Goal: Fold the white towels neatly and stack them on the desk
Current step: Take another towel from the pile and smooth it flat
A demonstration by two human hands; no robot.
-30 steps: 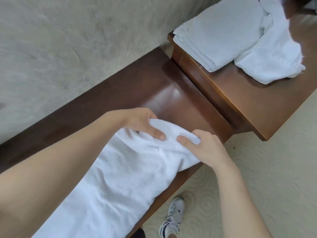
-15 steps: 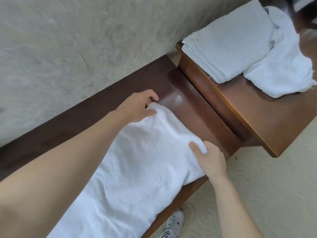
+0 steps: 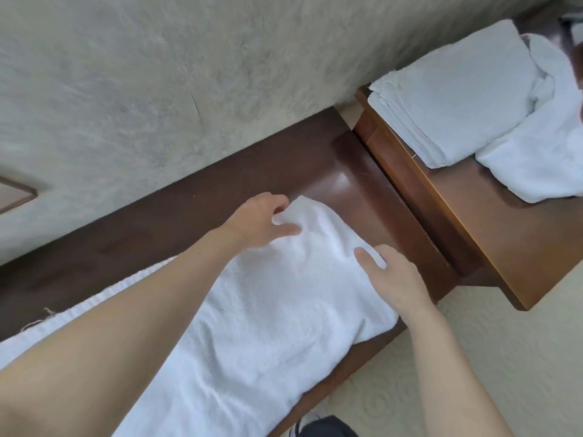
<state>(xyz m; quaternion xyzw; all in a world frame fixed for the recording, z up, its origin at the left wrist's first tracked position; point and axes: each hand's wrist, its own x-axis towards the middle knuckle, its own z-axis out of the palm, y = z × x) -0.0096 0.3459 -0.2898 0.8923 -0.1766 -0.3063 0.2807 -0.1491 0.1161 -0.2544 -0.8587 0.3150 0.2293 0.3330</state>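
On the dark bench (image 3: 347, 184), we observed the left hand (image 3: 258, 220) pinching the white towel (image 3: 268, 326) at 11 o'clock, right hand (image 3: 391, 279) gripping its 2 o'clock corner.

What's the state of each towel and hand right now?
Long towel: spread along the low shelf, far end rounded over.
Left hand: pinching the far corner.
Right hand: gripping the near corner.
Folded stack: neat, on the desk.
Loose towel: crumpled beside the stack.
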